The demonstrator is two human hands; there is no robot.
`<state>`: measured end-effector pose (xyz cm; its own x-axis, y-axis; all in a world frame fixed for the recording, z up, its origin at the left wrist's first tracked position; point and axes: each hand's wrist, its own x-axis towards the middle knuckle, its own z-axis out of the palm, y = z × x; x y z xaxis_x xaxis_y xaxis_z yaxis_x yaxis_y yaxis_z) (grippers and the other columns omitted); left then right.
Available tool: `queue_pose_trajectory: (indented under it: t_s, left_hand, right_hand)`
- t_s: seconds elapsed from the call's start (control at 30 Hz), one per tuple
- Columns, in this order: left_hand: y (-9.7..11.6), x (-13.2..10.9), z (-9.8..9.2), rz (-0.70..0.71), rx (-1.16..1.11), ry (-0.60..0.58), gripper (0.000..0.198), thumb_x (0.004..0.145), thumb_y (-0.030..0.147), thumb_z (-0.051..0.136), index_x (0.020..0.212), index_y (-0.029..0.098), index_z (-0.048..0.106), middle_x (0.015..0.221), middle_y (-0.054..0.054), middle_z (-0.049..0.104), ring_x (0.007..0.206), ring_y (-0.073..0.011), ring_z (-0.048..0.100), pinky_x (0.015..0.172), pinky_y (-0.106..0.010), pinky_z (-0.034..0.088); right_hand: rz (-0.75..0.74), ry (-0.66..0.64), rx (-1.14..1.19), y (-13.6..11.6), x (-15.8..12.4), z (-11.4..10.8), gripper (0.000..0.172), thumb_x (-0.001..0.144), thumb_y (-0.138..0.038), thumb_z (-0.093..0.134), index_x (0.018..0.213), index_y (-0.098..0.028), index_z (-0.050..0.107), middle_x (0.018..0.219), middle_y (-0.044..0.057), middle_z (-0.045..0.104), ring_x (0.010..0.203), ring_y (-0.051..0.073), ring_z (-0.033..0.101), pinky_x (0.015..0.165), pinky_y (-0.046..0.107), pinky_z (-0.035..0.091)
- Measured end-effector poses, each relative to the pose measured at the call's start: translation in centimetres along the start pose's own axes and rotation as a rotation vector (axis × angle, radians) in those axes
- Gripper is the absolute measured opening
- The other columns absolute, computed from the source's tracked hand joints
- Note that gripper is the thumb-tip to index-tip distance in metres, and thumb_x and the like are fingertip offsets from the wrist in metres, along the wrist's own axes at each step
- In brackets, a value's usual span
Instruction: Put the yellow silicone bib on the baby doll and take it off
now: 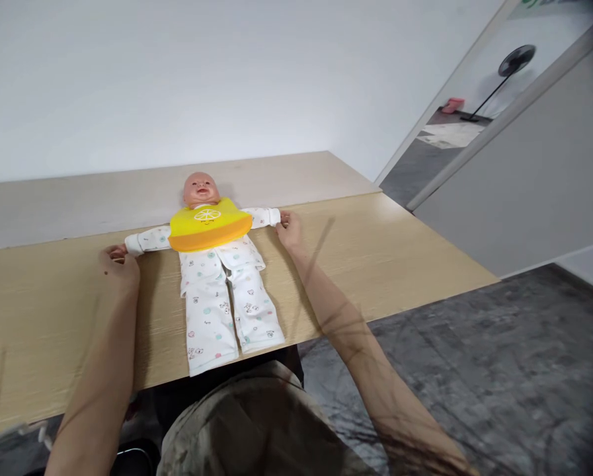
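Note:
A baby doll [200, 189] lies on its back on the wooden table, head towards the wall and arms stretched out sideways. It wears a white printed top [201, 268] and matching trousers [209, 320], whose leg ends reach the table's near edge. Over the chest sits a yellow bib [211, 221] with an orange lower pocket and a citrus-slice print. At the doll's hand on the left, my left hand [121, 270] has its fingers closed around it. My right hand [289, 231] pinches the doll's other hand just past the sleeve cuff.
The light wooden table [375, 258] runs up to a paler board [286, 175] along the white wall [152, 79]. To the right are a grey panel [529, 172] and a doorway, with a black standing fan [517, 61] beyond. Dark grey floor [455, 370] shows below.

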<state>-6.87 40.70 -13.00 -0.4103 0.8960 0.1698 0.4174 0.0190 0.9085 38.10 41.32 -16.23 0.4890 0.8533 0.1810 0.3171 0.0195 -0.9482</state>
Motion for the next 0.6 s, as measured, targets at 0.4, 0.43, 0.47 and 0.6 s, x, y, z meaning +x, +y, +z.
queue_pose_trajectory:
  t_s: [0.4, 0.43, 0.47, 0.6]
  left_hand:
    - [5.2, 3.3, 5.6, -0.109, -0.232, 0.047, 0.019, 0.082, 0.0, 0.054, 0.097, 0.011, 0.058, 0.08, 0.003, 0.055, 0.073, -0.011, 0.053, 0.086, -0.034, 0.052]
    - [5.7, 4.0, 6.2, -0.149, -0.272, 0.027, 0.018, 0.082, 0.0, 0.055, 0.095, 0.011, 0.058, 0.078, 0.003, 0.055, 0.071, -0.0102, 0.052, 0.086, -0.034, 0.052]
    - [6.2, 4.6, 6.8, -0.184, -0.313, 0.006, 0.018, 0.081, 0.0, 0.056, 0.095, 0.011, 0.058, 0.078, 0.003, 0.057, 0.071, -0.0094, 0.053, 0.087, -0.033, 0.053]
    - [7.4, 5.9, 9.2, -0.296, -0.461, -0.104, 0.008, 0.085, 0.013, 0.055, 0.092, 0.014, 0.059, 0.078, -0.001, 0.062, 0.073, -0.0104, 0.06, 0.086, -0.029, 0.055]
  right_hand:
    - [-0.202, -0.05, -0.124, -4.6, -0.7, 2.1, 0.021, 0.092, -0.023, 0.05, 0.109, -0.017, 0.06, 0.104, 0.009, 0.065, 0.092, 0.018, 0.062, 0.093, 0.035, 0.053]
    - [-0.214, -0.081, -0.109, -5.2, -0.3, 2.8, 0.02, 0.091, -0.024, 0.051, 0.108, -0.018, 0.061, 0.105, 0.009, 0.066, 0.094, 0.018, 0.063, 0.095, 0.035, 0.054]
    - [-0.222, -0.113, -0.084, -5.7, 0.3, 3.6, 0.02, 0.091, -0.025, 0.053, 0.108, -0.018, 0.061, 0.107, 0.01, 0.067, 0.097, 0.018, 0.064, 0.097, 0.035, 0.054]
    - [-0.134, -0.229, 0.057, -6.7, 3.5, 7.7, 0.023, 0.089, -0.029, 0.056, 0.108, -0.017, 0.062, 0.108, 0.009, 0.069, 0.101, 0.019, 0.067, 0.098, 0.037, 0.055]
